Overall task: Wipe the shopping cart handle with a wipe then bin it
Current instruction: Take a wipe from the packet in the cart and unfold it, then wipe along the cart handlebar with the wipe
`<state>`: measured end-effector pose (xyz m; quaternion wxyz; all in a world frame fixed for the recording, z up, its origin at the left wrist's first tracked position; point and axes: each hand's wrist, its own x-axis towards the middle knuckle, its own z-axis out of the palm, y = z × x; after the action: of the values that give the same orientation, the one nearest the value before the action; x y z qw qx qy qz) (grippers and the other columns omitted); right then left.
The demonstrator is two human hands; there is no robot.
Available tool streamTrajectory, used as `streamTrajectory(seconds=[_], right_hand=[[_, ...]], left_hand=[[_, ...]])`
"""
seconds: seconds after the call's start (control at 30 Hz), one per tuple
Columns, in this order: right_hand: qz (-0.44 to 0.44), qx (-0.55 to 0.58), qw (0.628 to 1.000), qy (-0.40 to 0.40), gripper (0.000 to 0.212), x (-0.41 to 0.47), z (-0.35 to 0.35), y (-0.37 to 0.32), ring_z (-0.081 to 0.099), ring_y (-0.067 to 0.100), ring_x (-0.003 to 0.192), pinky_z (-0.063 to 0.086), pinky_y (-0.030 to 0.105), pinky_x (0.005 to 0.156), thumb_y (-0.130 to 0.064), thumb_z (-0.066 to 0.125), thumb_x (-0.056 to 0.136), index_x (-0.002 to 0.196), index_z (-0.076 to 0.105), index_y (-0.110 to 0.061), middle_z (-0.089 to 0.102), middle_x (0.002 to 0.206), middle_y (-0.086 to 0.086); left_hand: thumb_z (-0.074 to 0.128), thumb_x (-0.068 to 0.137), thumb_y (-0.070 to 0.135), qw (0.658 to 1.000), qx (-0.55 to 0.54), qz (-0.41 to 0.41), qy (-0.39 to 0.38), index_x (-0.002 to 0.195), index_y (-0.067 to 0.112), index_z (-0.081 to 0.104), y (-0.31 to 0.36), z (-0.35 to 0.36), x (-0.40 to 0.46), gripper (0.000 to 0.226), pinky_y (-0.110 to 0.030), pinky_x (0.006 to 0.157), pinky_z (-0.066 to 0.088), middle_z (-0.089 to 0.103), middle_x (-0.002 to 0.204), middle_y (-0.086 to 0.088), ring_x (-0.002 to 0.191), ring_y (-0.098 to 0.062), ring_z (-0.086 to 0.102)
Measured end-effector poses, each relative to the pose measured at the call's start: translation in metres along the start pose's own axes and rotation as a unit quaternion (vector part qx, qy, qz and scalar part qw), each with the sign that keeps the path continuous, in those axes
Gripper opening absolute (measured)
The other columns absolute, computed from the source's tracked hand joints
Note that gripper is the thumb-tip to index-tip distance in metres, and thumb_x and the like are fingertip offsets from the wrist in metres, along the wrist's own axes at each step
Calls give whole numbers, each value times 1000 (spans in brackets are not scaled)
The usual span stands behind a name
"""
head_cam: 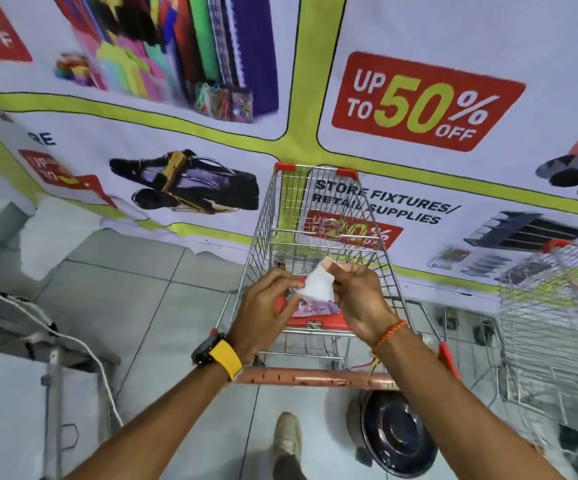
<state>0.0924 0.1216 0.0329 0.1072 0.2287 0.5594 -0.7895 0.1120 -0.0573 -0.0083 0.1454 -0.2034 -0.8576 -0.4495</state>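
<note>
A wire shopping cart (266,216) stands in front of me, its reddish handle (315,377) running across below my wrists. Above the cart's red child seat flap (318,320), my right hand (360,299) pinches a white wipe (317,285) that sticks up out of a purple wipe pack (318,308). My left hand (263,306) holds the pack from the left side; the pack is mostly hidden between the two hands. Both hands are above the handle and not touching it.
A round dark bin with a lid (394,434) sits on the tiled floor just below the handle's right end. A second wire cart (557,306) stands at the right. A printed sale banner (419,102) covers the wall ahead. A metal frame and white cord (52,341) are at the left.
</note>
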Motion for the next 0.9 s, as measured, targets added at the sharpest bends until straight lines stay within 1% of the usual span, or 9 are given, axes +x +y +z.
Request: streamTrajectory(seconds=[0.1,0.17,0.3,0.47,0.57,0.63,0.7,0.8,0.9], right_hand=[[-24,-22,999,21,26,-24,4,0,64,23,65,60,33,58,-14,76,89,64,69,-17,67,72,9],[-24,-47,998,33,26,-36,3,-1,70,16,59,60,28,50,-15,77,89,69,60,-14,71,66,4],[-28,-106,994,23,29,-55,-5,1,74,20,68,63,34,54,-13,75,91,68,57,-11,69,75,11],[-8,-206,978,-3,20,-70,-29,8,70,17,67,60,24,54,-18,74,93,90,71,2,71,80,16],[15,-327,944,-48,21,-75,-46,13,65,9,55,55,17,51,-21,78,90,72,75,-10,71,64,3],[17,-406,912,-54,23,-76,-52,20,62,8,50,51,16,47,-22,79,89,69,73,-12,69,58,-2],[-4,-488,872,-35,23,-75,-57,32,67,7,58,53,19,51,-22,79,89,68,71,-16,73,62,-6],[-40,-576,817,-9,14,-76,-65,50,73,23,81,62,40,73,-22,77,89,78,75,-14,79,84,6],[-70,-613,786,35,18,-80,-71,63,69,22,78,52,31,64,-28,77,89,73,75,-20,78,81,4]], left_hand=[[70,90,13,997,-62,-33,31,99,11,76,16,-19,-14,11,-23,75,55,68,91,4,84,-2,63],[72,90,16,990,-118,-75,29,92,11,78,21,-31,-20,9,-30,65,55,70,79,2,73,-9,66],[74,87,11,939,-259,-224,40,81,15,77,26,-51,-33,8,-25,61,56,73,68,3,62,-11,65],[63,94,7,879,-345,-326,45,83,-1,69,25,-63,-50,14,-19,56,53,68,62,2,57,-10,61],[58,94,5,814,-389,-430,36,80,7,64,22,-61,-58,15,-20,49,48,61,63,-3,52,-13,54],[58,92,7,794,-355,-494,3,78,9,66,18,-54,-66,16,-22,47,43,61,64,-4,48,-11,51],[60,90,10,793,-301,-529,-16,77,9,69,14,-46,-76,16,-23,47,39,65,64,-3,45,-10,50],[64,89,12,795,-261,-547,-14,76,10,72,13,-34,-95,15,-23,48,39,70,69,-5,46,-10,49],[70,86,18,818,-216,-533,-23,76,10,78,19,-31,-113,15,-26,53,42,72,68,-6,52,-15,51]])
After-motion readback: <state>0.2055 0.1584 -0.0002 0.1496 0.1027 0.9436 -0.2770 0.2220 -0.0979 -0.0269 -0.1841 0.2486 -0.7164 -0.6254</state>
